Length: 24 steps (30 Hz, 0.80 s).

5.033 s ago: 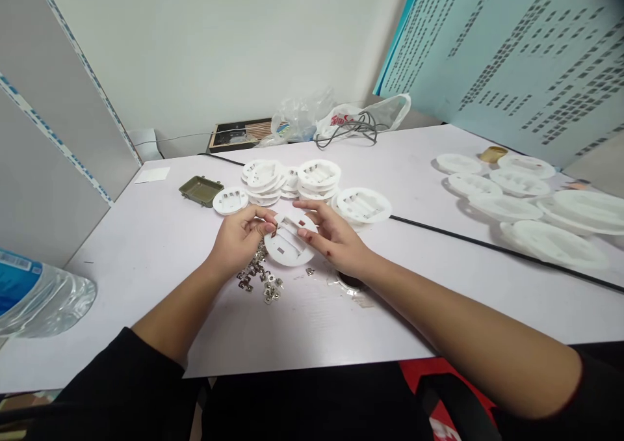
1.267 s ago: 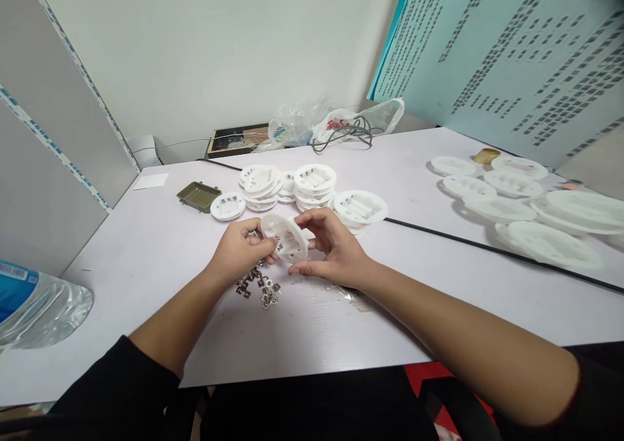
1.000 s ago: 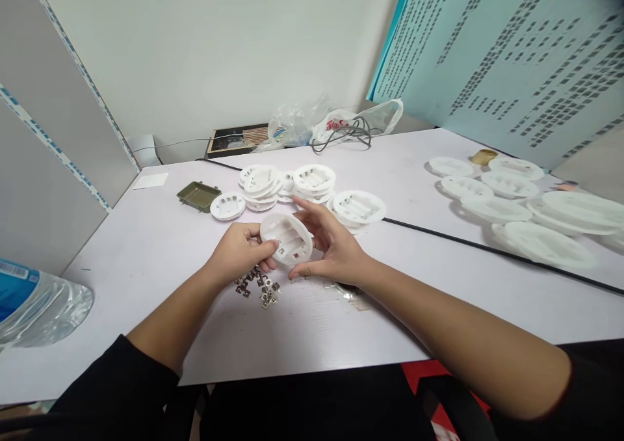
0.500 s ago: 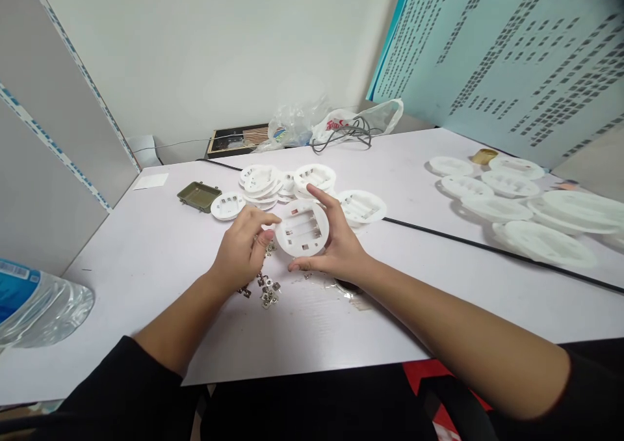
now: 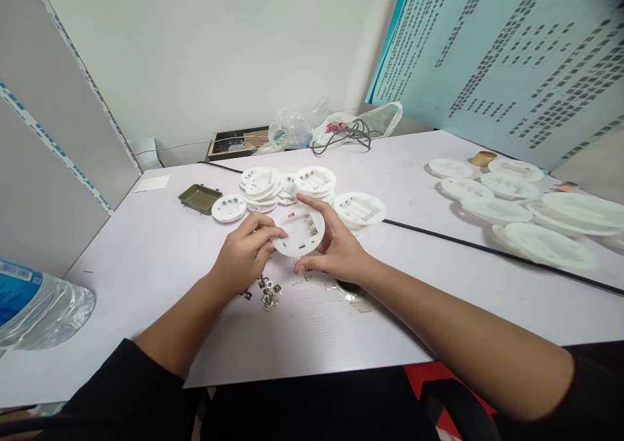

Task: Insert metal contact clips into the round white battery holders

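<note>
A round white plastic battery holder [image 5: 299,230] is held over the table between both hands, its slotted face up. My right hand [image 5: 336,246] cups its right rim with thumb below and fingers above. My left hand [image 5: 244,253] pinches its left edge with curled fingers. Under my left hand lies a small heap of metal contact clips [image 5: 266,291]. Behind the hands sit stacks of the same white holders [image 5: 287,184].
A green tray [image 5: 199,198] lies at the left of the stacks. A black cable [image 5: 487,249] crosses the table [image 5: 146,259]. Larger white discs [image 5: 517,210] lie at the right. A water bottle [image 5: 36,307] rests at the left edge. Plastic bags [image 5: 336,125] sit by the wall.
The holder was turned in my hands from tilted on edge to slotted face up. My left hand let go briefly and now grips its left edge again, lower over the clips.
</note>
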Each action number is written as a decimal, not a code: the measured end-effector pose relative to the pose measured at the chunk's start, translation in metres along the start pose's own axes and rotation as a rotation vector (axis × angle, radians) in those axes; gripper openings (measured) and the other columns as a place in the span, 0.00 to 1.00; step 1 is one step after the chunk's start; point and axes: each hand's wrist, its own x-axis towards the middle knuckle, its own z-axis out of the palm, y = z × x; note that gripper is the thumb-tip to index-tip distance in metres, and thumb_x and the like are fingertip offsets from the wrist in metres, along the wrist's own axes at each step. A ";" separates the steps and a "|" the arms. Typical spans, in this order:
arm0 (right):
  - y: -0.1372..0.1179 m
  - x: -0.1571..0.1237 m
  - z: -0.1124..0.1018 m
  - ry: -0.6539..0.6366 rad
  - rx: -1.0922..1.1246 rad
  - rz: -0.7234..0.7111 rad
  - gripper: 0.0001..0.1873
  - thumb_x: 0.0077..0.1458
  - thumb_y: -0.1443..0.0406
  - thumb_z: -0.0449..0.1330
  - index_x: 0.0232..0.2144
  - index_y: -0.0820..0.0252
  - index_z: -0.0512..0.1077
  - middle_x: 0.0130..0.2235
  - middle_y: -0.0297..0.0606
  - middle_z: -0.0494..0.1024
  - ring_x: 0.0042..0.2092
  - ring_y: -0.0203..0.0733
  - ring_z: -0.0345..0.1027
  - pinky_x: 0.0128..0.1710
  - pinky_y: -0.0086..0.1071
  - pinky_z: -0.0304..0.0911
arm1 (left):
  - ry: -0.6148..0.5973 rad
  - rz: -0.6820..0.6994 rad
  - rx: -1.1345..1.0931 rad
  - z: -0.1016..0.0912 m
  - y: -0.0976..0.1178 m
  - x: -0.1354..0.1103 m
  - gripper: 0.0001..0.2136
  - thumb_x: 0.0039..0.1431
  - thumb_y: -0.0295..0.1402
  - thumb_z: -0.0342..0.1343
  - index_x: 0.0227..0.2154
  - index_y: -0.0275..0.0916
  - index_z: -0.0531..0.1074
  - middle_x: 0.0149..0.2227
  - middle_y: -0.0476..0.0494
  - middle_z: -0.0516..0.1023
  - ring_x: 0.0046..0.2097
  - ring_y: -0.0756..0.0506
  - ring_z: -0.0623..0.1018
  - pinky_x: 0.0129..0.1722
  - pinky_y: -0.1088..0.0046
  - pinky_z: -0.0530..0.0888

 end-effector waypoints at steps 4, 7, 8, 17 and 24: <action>0.003 0.001 0.000 0.032 0.020 0.032 0.35 0.52 0.56 0.73 0.59 0.50 0.67 0.49 0.42 0.78 0.45 0.46 0.77 0.39 0.39 0.78 | -0.001 -0.152 -0.222 -0.001 0.002 0.003 0.09 0.62 0.21 0.54 0.38 0.40 0.76 0.36 0.44 0.73 0.36 0.47 0.75 0.33 0.70 0.75; 0.002 0.000 0.000 0.073 -0.054 0.098 0.18 0.54 0.59 0.71 0.42 0.55 0.70 0.28 0.32 0.77 0.27 0.39 0.74 0.25 0.34 0.71 | -0.063 -0.328 -0.482 -0.001 0.003 0.006 0.06 0.65 0.35 0.60 0.34 0.39 0.75 0.34 0.44 0.74 0.32 0.48 0.73 0.29 0.71 0.74; 0.001 -0.001 0.000 0.077 -0.063 0.124 0.17 0.53 0.59 0.72 0.37 0.55 0.68 0.25 0.29 0.75 0.23 0.37 0.72 0.22 0.32 0.68 | -0.082 -0.375 -0.548 -0.002 0.003 0.007 0.10 0.65 0.40 0.61 0.33 0.39 0.75 0.34 0.44 0.73 0.31 0.48 0.72 0.27 0.72 0.73; -0.008 -0.002 0.007 0.081 0.046 0.314 0.24 0.45 0.53 0.76 0.36 0.56 0.70 0.16 0.26 0.71 0.15 0.36 0.64 0.13 0.29 0.58 | -0.040 -0.419 -0.506 -0.006 0.009 0.008 0.13 0.60 0.44 0.66 0.30 0.39 0.76 0.31 0.44 0.76 0.32 0.48 0.74 0.29 0.72 0.74; -0.012 -0.002 0.009 0.071 0.056 0.410 0.29 0.44 0.50 0.76 0.42 0.59 0.72 0.17 0.27 0.72 0.16 0.37 0.66 0.14 0.29 0.61 | 0.034 -0.248 -0.265 -0.004 0.015 0.008 0.07 0.60 0.32 0.62 0.27 0.38 0.72 0.27 0.49 0.75 0.26 0.52 0.71 0.24 0.77 0.70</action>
